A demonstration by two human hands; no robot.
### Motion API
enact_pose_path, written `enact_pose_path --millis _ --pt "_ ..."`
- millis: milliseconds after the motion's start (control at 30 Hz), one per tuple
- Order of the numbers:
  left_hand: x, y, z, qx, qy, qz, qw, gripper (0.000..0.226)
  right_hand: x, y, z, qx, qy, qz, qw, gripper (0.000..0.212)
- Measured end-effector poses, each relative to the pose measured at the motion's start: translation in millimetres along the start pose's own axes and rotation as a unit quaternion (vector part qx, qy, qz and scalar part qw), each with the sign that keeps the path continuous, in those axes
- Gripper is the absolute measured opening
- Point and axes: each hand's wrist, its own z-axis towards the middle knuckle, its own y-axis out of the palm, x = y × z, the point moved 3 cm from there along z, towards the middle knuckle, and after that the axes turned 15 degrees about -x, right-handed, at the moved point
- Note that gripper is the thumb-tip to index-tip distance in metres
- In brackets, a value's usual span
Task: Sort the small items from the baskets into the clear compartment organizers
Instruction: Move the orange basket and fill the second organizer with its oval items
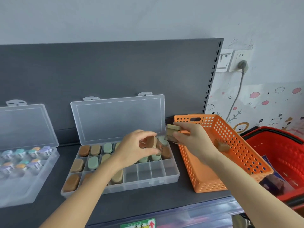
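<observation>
the left hand (139,145) has its grip pinched on a brown block (152,142) above the clear organizer (158,176), whose back rows hold oval pieces. the right hand (192,139) pinches an olive-topped block (171,131) between that organizer's open lid and the orange basket (230,162). another brown block (222,145) lies in the basket on the dark shelf (148,201).

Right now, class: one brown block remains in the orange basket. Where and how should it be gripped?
Pinch the brown block across its two long sides, coming straight down from above: the orange basket walls block sideways reach, and it lies alone, top exposed.
</observation>
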Motion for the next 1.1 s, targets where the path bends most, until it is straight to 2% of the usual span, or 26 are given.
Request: enact_pose_path --millis 67,300,433,567,733,900,1100 --pt "-11.6 -5.0 -14.2 -0.005 -0.020 0.011 1.000 0.051 -5.0 17.7 1.2 -0.018 -0.005 0.007 1.000 0.021" --pt "-38.9 -8.9 -43.8 -0.061 -0.080 0.060 0.993 0.057 -1.5 77.1 0.0 -0.073 -0.014 -0.092 0.993 0.021" --pt "-48.4 -9.2 -51.4 -0.067 -0.100 0.053 0.991 0.047 6.9 92.1 -1.8 -0.077 0.006 -0.118 0.990 0.037" --pt "-52.2 -4.8 -55.4 -0.077 -0.102 0.050 0.991 0.049 13.2 99.9 -1.1 -0.106 0.012 -0.169 0.980 0.049" --pt "-51.2 -7.2 -59.2 -0.082 -0.101 0.055 0.990 0.051 11.2 107.2 -1.6 -0.136 0.001 -0.211 0.968 0.049" --pt "-54.6 -5.3 -60.5 -0.096 -0.104 0.063 0.988 0.051 10.2 109.6 1.4 -0.131 -0.007 -0.216 0.968 0.044" --pt "-56.6 3.1 -59.7 -0.107 -0.101 0.090 0.985 0.051 23.0 110.8 5.7 -0.175 0.048 -0.264 0.947 0.063"
